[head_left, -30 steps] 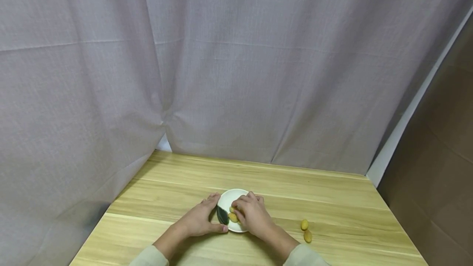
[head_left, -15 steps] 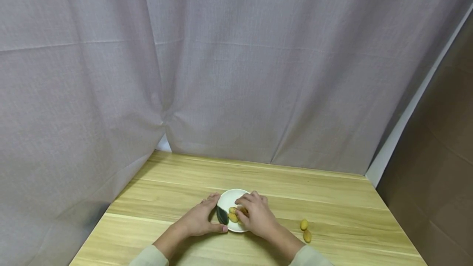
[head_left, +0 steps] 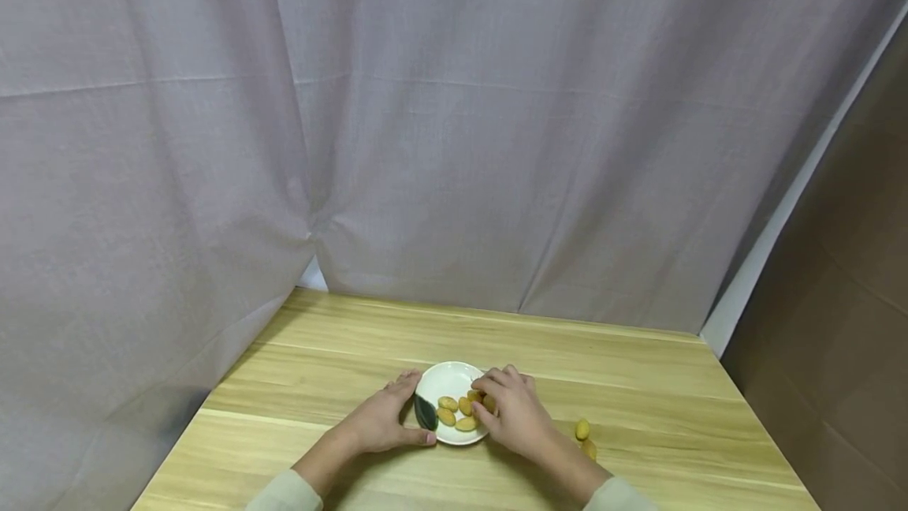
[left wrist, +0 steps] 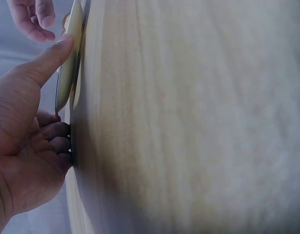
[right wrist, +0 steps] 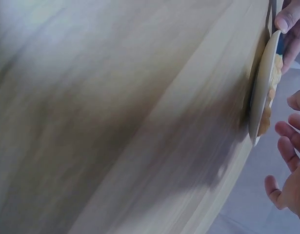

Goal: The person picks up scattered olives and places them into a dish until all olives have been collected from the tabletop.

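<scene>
A small white plate (head_left: pixel 447 378) with a dark green leaf shape (head_left: pixel 426 413) at its left side sits on the wooden table. Several small yellow oval fruits (head_left: pixel 446 416), kumquat-like, lie on it. My left hand (head_left: pixel 383 420) grips the plate's left rim; the left wrist view has the thumb on the edge of the plate (left wrist: pixel 67 85) and the other fingers bent at its far side. Over the plate's right part hovers my right hand (head_left: pixel 521 416), covering some fruits. In the right wrist view its fingers (right wrist: pixel 288 152) are loosely bent, apart from the plate, with nothing visible between them.
Two more yellow fruits lie on the table right of the plate, one farther back (head_left: pixel 582 429) and one nearer (head_left: pixel 589 449), partly hidden by the right forearm. A grey curtain (head_left: pixel 454 180) hangs behind the table, and a brown panel (head_left: pixel 837 298) stands at the right.
My right hand has drawn back to the right, and more fruits on the plate now show. The left hand keeps its place at the rim.
</scene>
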Demonstrator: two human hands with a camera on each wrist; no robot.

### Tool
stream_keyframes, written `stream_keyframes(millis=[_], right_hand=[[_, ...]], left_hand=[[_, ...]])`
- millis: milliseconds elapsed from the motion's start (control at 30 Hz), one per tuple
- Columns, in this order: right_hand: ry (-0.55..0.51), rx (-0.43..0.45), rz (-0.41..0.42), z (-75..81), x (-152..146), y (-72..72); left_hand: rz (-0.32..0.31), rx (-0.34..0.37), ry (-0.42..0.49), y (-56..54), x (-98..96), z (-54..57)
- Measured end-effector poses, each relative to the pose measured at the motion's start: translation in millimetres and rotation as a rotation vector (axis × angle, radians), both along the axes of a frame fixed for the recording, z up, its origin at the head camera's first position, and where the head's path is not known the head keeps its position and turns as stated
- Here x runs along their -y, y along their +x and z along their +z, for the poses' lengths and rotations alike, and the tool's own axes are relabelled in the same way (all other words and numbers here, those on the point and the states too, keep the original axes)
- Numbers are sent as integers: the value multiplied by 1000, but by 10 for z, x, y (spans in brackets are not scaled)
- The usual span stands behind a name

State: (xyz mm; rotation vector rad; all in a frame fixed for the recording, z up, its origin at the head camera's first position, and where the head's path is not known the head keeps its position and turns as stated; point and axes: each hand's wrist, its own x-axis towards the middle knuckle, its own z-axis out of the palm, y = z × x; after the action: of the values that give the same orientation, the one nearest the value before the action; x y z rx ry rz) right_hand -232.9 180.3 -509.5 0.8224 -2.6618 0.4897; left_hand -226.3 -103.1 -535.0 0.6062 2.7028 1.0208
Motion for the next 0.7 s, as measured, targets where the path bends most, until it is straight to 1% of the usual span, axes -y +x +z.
stream_keyframes(millis=[167,367,533,700], right_hand=[[-15,-36,-8,-20,-123,18],[-30,10,-47,-12,-258,57],[-28,17,-75,-2,-359,89],[-27,4,-87,-12,-447,127]], left_hand=[[-9,-12,11,-1,-9,2],[-10,-21,6,-5,-8,5],[-13,-14,10,4,-15,22],[-11,-4,24,16,-16,40]])
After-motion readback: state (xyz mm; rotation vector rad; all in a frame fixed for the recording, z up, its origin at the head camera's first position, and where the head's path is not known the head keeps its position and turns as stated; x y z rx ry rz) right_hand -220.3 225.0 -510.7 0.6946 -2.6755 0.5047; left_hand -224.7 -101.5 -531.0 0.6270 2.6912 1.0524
